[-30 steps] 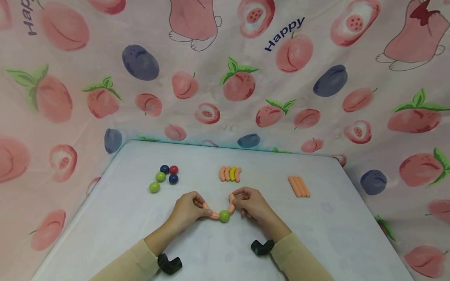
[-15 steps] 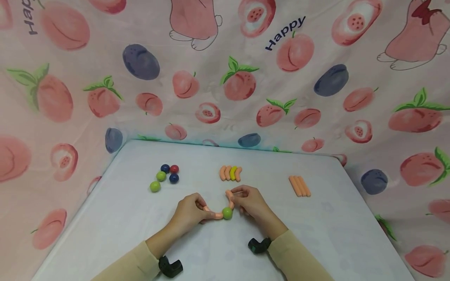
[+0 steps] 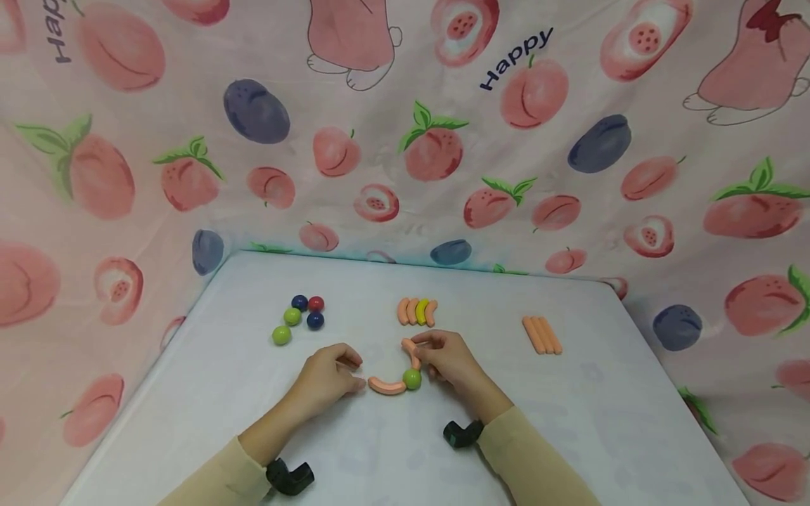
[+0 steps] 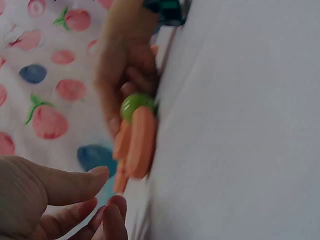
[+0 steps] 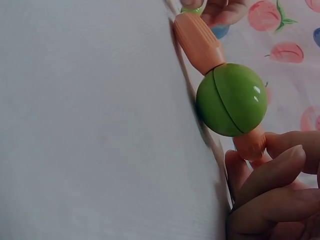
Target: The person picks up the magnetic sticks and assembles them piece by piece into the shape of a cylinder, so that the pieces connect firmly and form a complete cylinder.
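Green and glossy, the ball [image 3: 412,379] is between your hands, touching the left curved orange stick [image 3: 387,386] on one side and the far curved orange stick [image 3: 407,344] on the other. Your right hand [image 3: 451,357] pinches that far stick between thumb and fingers. Your left hand [image 3: 325,376], thumb and fingers parted, holds nothing just beside the left stick's free end. Farther off on the white table [image 3: 354,450] lie five loose balls [image 3: 292,316] at left, four short curved sticks [image 3: 413,311], one yellow, in the middle, and three straight orange sticks [image 3: 542,335] at right.
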{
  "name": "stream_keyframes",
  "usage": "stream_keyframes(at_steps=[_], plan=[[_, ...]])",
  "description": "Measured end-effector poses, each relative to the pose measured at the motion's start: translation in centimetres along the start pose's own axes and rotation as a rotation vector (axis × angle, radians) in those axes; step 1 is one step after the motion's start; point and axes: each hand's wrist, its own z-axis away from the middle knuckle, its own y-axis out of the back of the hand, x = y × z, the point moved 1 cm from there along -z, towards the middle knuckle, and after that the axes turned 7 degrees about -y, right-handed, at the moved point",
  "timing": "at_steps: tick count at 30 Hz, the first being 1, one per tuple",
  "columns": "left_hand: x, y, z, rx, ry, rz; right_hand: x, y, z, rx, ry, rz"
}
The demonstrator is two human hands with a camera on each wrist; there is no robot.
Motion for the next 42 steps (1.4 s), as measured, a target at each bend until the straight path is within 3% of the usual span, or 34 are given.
stream_keyframes(at_steps=[3,11,14,17,24,31,36,42], plan=[[-0.3,2.4,-0.1,0.082,0.028,0.001,0.0,-0.1,-0.3,-0.002,0.004,0.015],[-1.6,9.1,-0.2,0.314,0.032,-0.084,-0.1,-0.2,-0.7,-0.035,0.013,0.024],[-2.5,10.7,-0.5,0.356,0.060,-0.114,-0.3,-0.2,-0.7,-0.048,0.030,0.024],[-3.4,11.7,-1.0,0.351,0.085,-0.132,-0.4,-0.2,-0.7,-0.065,0.050,0.022],[-5.0,12.4,-1.9,0.261,0.112,-0.118,-0.1,-0.3,-1.3,-0.082,0.060,0.016],[-5.3,12.1,-2.5,0.216,0.103,-0.190,0.0,-0.5,-1.5,-0.084,0.054,-0.004],[-4.7,11.6,-2.6,0.170,0.092,-0.165,0.0,-0.6,-1.5,-0.066,0.045,0.008],[-2.4,9.6,-2.7,0.083,0.003,-0.108,0.0,-0.6,-1.4,-0.059,0.049,0.022]])
